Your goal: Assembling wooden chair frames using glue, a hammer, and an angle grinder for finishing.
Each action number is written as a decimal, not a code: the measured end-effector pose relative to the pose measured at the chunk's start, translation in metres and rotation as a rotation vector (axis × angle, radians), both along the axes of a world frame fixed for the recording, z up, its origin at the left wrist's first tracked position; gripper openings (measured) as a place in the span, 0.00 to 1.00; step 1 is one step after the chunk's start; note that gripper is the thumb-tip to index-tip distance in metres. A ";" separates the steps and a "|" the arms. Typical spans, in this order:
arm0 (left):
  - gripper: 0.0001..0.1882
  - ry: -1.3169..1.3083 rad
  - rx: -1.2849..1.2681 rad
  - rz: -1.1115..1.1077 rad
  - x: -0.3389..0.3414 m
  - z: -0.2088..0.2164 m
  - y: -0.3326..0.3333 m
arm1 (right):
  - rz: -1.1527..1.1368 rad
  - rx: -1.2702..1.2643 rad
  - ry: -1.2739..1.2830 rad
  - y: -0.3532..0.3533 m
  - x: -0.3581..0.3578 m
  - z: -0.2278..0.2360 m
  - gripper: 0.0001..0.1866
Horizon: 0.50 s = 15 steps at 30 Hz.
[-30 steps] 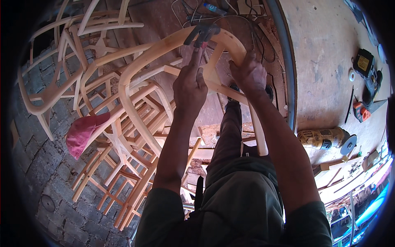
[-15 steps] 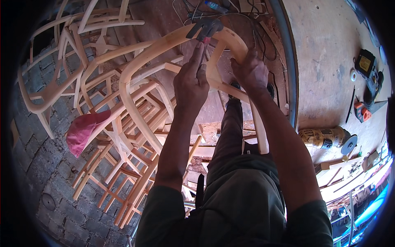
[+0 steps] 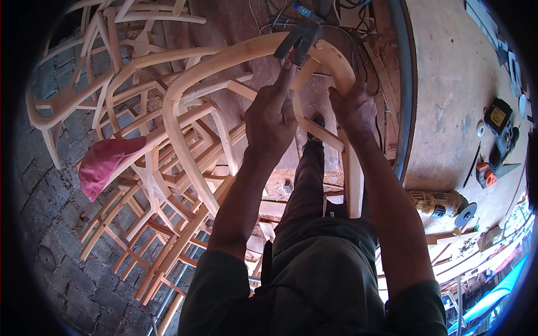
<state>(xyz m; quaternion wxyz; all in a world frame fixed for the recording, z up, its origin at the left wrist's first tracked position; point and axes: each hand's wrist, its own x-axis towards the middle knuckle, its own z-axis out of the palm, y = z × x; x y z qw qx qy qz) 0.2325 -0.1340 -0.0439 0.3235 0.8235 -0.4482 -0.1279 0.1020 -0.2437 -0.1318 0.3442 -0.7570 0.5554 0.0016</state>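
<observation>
My left hand (image 3: 272,120) is closed round the handle of what looks like a claw hammer, its index finger stretched along the handle. The dark hammer head (image 3: 300,42) is over the top bend of a pale wooden chair's curved rail (image 3: 224,56); whether it touches the wood I cannot tell. Farther right along the same rail, my right hand (image 3: 357,112) grips the bend from above, its thumb on the inner side. Below that hand a thick wooden leg (image 3: 353,185) comes toward my body. A flat crosspiece (image 3: 319,134) joins the frame between my hands.
Several bare wooden chair frames (image 3: 162,185) crowd the left, with a pink cap (image 3: 109,165) hung on one. A workbench (image 3: 443,73) at the right holds a yellow angle grinder (image 3: 437,203), a black cordless tool (image 3: 501,131) and a roll of tape (image 3: 481,129). Cables (image 3: 274,22) lie beyond the rail.
The whole view has shifted, so the chair rail and both hands appear farther right. The hammer head is turned and its outline is more blurred. Both hands keep their holds.
</observation>
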 end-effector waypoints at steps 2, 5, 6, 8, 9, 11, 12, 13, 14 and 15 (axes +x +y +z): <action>0.32 -0.024 -0.042 0.014 0.000 0.005 0.006 | -0.012 0.002 0.008 0.001 0.002 0.001 0.27; 0.37 -0.064 0.028 -0.033 0.006 0.000 0.008 | -0.014 -0.033 0.003 0.002 0.004 0.001 0.26; 0.40 -0.068 0.149 -0.090 0.007 -0.003 0.004 | -0.011 -0.037 0.006 0.002 0.003 -0.001 0.26; 0.42 -0.049 0.180 -0.101 0.011 -0.004 -0.002 | -0.021 -0.033 -0.002 0.001 0.003 -0.003 0.26; 0.38 -0.028 0.204 -0.092 0.011 0.002 -0.004 | -0.026 -0.034 0.002 0.000 0.003 -0.001 0.26; 0.34 -0.005 0.229 -0.090 0.011 0.005 -0.001 | -0.023 -0.024 0.038 -0.001 0.004 0.002 0.26; 0.38 -0.031 0.101 -0.093 0.011 0.004 0.001 | -0.010 -0.045 0.004 0.001 0.001 0.003 0.27; 0.42 -0.055 -0.027 -0.096 0.012 0.003 0.002 | -0.017 -0.046 0.005 0.000 0.002 0.003 0.27; 0.41 -0.108 -0.095 -0.105 0.014 0.003 0.001 | -0.014 -0.041 0.019 -0.001 0.003 0.002 0.27; 0.41 -0.106 -0.097 -0.112 0.015 0.002 0.002 | -0.009 -0.034 0.032 -0.003 0.005 0.004 0.28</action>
